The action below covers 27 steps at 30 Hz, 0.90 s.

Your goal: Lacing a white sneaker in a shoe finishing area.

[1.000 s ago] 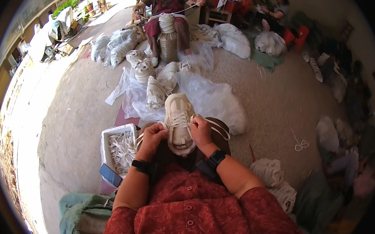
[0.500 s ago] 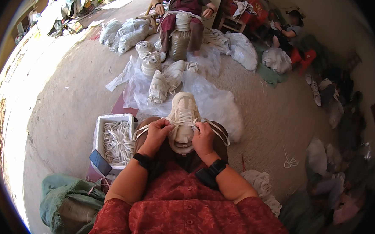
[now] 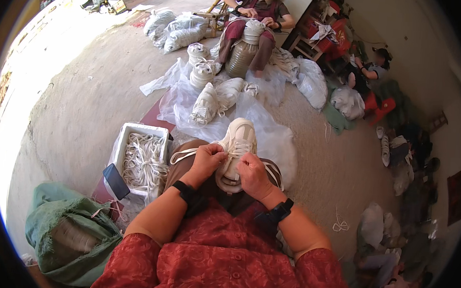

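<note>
A cream sneaker (image 3: 237, 140) rests on my lap, toe pointing away from me. My left hand (image 3: 206, 162) pinches a white lace (image 3: 184, 153) at the shoe's left side, the lace looping out toward my knee. My right hand (image 3: 253, 175) grips the lace on the shoe's right side near the tongue. Both wrists wear black bands.
A white box of loose laces (image 3: 142, 160) sits at my left with a dark phone (image 3: 116, 181) at its corner. A green sack (image 3: 69, 234) lies lower left. Bundled sneakers (image 3: 206, 103) lie on clear plastic ahead. A seated person (image 3: 255, 15) works opposite; another person sits at the right.
The view has shifted, so the scene sits more to the right. My hands stay on the sneaker, with the left lace loop now drawn out longer to the left.
</note>
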Motion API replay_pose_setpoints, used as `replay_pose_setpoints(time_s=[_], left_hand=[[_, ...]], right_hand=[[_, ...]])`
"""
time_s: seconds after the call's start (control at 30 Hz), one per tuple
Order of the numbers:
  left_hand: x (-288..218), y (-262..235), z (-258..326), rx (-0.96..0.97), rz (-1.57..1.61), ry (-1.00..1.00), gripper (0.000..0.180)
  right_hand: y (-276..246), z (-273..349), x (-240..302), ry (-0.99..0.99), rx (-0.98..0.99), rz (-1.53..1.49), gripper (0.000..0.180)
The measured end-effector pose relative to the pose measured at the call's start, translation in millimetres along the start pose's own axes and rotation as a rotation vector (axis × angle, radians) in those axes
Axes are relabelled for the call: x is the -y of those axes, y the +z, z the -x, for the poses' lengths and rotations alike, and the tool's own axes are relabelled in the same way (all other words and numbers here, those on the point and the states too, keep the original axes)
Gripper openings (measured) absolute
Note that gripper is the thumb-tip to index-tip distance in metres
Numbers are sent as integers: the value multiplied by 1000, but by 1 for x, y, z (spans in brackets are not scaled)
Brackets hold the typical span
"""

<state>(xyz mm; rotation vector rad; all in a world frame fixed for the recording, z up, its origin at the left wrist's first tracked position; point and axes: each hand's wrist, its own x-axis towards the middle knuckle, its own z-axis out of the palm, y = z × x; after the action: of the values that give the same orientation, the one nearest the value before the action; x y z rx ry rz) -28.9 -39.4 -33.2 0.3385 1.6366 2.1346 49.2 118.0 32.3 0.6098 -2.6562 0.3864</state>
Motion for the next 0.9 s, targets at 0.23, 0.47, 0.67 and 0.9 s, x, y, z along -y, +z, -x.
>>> replay_pose_setpoints(time_s=[0.23,0.47,0.67,0.9], left_hand=[[-4,7,-1,-127,-593,51,16],[-24,23,18,-48,-1148,328,18],[-13,11,12,5,-1101,290,17],[2,-1,12,-13,-591,204,9]], right_hand=[[23,1,-5,284,-144,-302,8],[32,6,-9,309,-133,-246,11],[43,-7,5,270,-150,33,1],[12,-5,12,-3,-96,-70,8]])
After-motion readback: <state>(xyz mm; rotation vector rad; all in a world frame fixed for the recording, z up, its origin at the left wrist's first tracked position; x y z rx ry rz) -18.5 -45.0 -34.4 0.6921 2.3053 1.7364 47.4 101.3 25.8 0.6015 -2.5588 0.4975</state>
